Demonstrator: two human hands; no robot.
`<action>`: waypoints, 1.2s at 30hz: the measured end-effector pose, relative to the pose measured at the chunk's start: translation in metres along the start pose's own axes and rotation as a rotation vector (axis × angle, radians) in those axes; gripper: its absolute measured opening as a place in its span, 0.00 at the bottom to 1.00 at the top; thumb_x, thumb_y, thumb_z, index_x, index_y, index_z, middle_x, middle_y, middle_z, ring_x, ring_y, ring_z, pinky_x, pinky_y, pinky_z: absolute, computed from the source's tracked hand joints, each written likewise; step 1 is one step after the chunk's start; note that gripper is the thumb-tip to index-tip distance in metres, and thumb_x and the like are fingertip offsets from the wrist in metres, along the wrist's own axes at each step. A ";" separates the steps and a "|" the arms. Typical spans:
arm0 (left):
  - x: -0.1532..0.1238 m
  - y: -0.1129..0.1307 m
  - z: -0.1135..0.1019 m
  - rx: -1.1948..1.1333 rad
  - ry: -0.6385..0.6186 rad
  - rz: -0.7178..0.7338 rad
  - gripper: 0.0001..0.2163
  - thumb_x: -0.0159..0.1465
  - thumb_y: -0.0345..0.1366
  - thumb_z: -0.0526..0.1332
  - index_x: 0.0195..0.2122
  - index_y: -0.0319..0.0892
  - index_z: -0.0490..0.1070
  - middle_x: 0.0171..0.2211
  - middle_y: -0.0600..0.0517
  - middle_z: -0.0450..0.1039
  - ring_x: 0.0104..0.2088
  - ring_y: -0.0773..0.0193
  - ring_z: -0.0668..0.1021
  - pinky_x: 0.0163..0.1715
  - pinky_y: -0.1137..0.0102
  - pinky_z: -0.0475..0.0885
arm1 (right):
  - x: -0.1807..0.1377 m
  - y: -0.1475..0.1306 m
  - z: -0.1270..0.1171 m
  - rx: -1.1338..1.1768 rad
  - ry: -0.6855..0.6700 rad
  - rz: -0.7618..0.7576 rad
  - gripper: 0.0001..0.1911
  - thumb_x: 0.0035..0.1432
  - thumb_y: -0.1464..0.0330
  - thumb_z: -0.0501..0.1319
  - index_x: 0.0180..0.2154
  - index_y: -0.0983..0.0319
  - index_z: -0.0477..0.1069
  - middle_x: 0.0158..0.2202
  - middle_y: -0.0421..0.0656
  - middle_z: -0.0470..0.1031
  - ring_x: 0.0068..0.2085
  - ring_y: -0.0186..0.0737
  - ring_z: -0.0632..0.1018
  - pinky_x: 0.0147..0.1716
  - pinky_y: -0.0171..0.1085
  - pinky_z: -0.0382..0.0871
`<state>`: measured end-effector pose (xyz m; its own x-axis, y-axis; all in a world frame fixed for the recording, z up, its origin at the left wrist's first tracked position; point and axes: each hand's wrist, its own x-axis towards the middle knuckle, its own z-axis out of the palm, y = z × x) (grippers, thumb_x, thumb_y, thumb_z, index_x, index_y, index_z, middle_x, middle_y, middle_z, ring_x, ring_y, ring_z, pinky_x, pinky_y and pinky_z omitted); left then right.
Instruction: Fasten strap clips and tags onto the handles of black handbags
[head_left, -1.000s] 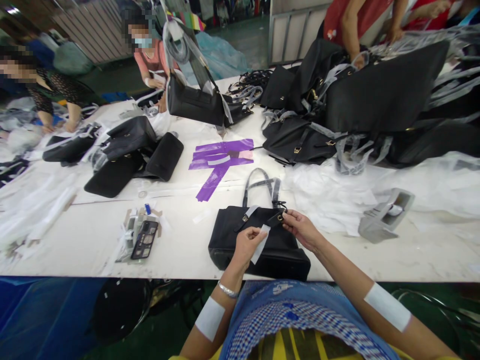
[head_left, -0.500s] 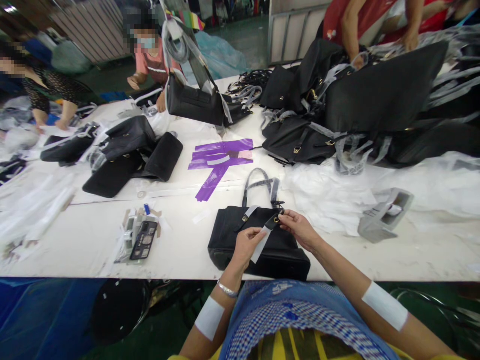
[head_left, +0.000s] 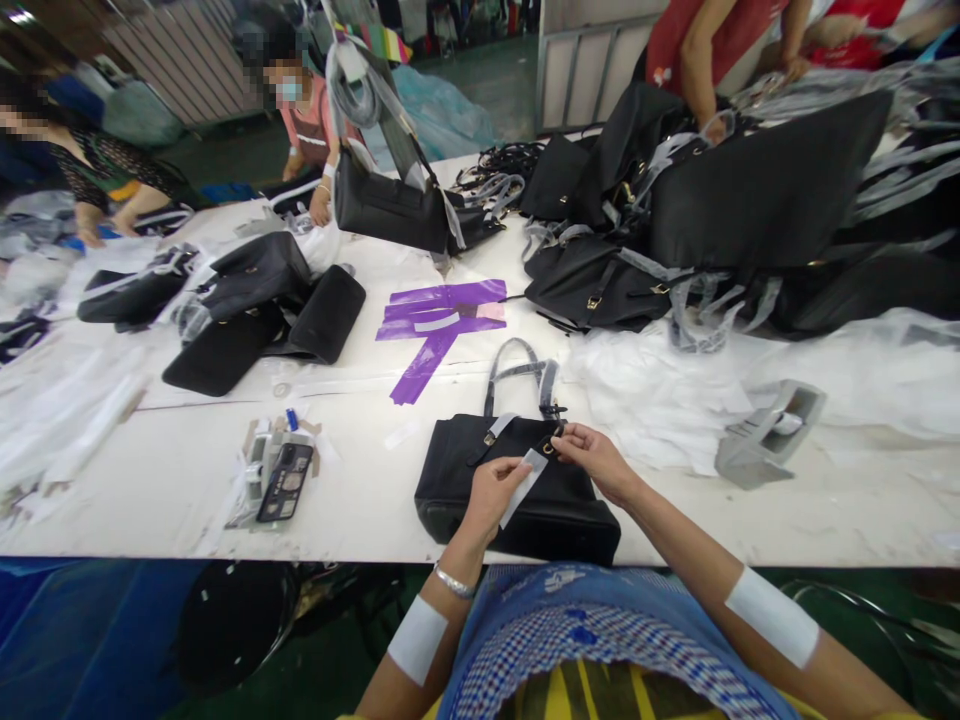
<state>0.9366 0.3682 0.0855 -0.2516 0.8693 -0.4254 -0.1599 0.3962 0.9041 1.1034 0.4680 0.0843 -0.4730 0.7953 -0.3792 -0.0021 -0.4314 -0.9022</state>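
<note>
A black handbag [head_left: 465, 490] lies on the table in front of me, its wrapped handles [head_left: 517, 370] stretching away from me. Between the thumb and fingers of my left hand [head_left: 495, 492] is a whitish strip [head_left: 525, 488], held over the front of the bag. My right hand [head_left: 596, 458] pinches the black strap [head_left: 550, 443] near its gold buckle, just right of the strip. A second strap with a pale wrapping [head_left: 500, 428] and a gold fitting lies on the bag's left side.
Black bags [head_left: 765, 190] are heaped at the back right, others [head_left: 262, 310] at the left. A tape dispenser [head_left: 772, 435] stands right, by white sheets [head_left: 660, 385]. A phone [head_left: 286, 482] lies left; purple tape [head_left: 427, 360] marks the middle. Co-workers [head_left: 315, 130] work across the table.
The strap end has dropped closer to the bag, and my right hand has shifted slightly left and down. My left hand keeps the strip. Co-workers across the table have moved their arms.
</note>
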 end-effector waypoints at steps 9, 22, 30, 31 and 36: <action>0.003 0.001 0.006 -0.057 -0.078 0.022 0.16 0.54 0.41 0.68 0.41 0.38 0.79 0.40 0.44 0.80 0.42 0.52 0.80 0.44 0.62 0.73 | 0.000 0.006 0.004 -0.021 0.023 -0.052 0.16 0.50 0.57 0.68 0.35 0.61 0.71 0.31 0.41 0.77 0.33 0.36 0.76 0.37 0.36 0.70; 0.007 -0.003 0.011 -0.116 -0.070 0.047 0.17 0.54 0.41 0.69 0.41 0.37 0.79 0.41 0.42 0.80 0.43 0.51 0.80 0.47 0.60 0.72 | -0.007 0.015 0.009 -0.118 -0.001 -0.084 0.15 0.48 0.58 0.69 0.35 0.60 0.73 0.33 0.42 0.78 0.37 0.41 0.77 0.42 0.40 0.70; 0.013 -0.007 0.014 -0.120 -0.049 0.024 0.18 0.52 0.44 0.69 0.39 0.36 0.78 0.37 0.42 0.80 0.37 0.55 0.81 0.44 0.60 0.73 | 0.009 0.018 0.008 0.254 0.090 0.181 0.14 0.50 0.54 0.67 0.34 0.56 0.77 0.38 0.41 0.78 0.37 0.37 0.76 0.39 0.36 0.71; 0.013 -0.007 0.015 -0.118 -0.050 0.020 0.18 0.52 0.44 0.69 0.39 0.36 0.78 0.36 0.42 0.80 0.37 0.55 0.81 0.44 0.60 0.73 | 0.011 0.018 0.009 0.264 0.106 0.175 0.13 0.48 0.56 0.69 0.33 0.56 0.77 0.36 0.40 0.78 0.36 0.36 0.76 0.38 0.35 0.71; 0.020 -0.002 0.017 -0.067 0.005 -0.012 0.17 0.54 0.45 0.68 0.37 0.37 0.79 0.35 0.43 0.80 0.36 0.56 0.80 0.42 0.62 0.73 | 0.011 0.016 0.016 0.152 0.118 0.121 0.15 0.45 0.57 0.70 0.32 0.59 0.78 0.33 0.40 0.78 0.34 0.35 0.75 0.36 0.34 0.68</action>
<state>0.9480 0.3898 0.0763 -0.2545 0.8631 -0.4362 -0.2268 0.3852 0.8945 1.0839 0.4633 0.0689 -0.3713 0.7744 -0.5124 -0.0887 -0.5789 -0.8106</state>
